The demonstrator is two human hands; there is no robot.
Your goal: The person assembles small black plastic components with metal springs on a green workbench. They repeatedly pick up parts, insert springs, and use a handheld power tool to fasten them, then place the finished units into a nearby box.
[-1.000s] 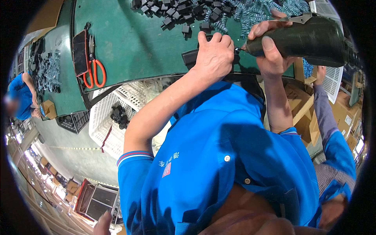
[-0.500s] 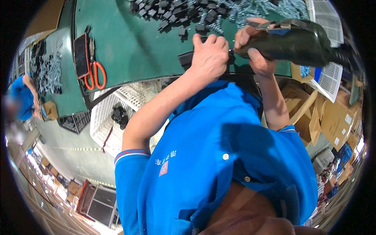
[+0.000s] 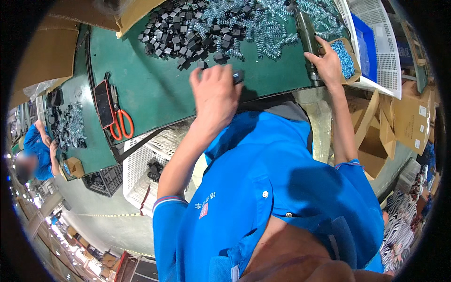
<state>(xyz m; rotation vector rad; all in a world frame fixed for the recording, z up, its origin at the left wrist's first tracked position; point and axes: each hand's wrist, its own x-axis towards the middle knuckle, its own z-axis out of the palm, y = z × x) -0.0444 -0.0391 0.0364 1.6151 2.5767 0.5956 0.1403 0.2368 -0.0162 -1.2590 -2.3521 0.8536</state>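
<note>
My left hand (image 3: 215, 96) is over the near edge of the green table, its fingers bent. A small black block-shaped part (image 3: 238, 76) shows between its fingers and thumb; the palm side is hidden. A dark, cylindrical power screwdriver (image 3: 307, 40) lies along the right side of the table, among the springs. My right hand (image 3: 327, 65) is beside it, with thumb and forefinger apart and the thumb across the tool's body. Ahead of my left hand is a heap of black blocks (image 3: 164, 35), beside a pile of silvery-blue coil springs (image 3: 265, 35).
A small carton of blue parts (image 3: 344, 58) stands beside my right hand, near a white crate (image 3: 383, 47). Red-handled scissors (image 3: 122, 124) and a phone-like black object (image 3: 103, 103) lie at left. A co-worker (image 3: 40, 150) sits far left. A white basket (image 3: 136, 176) stands below the table.
The screwdriver has gone from between my hands to the table's right side, and my right hand has loosened around it. My left hand has moved left and nearer me. The view has shifted.
</note>
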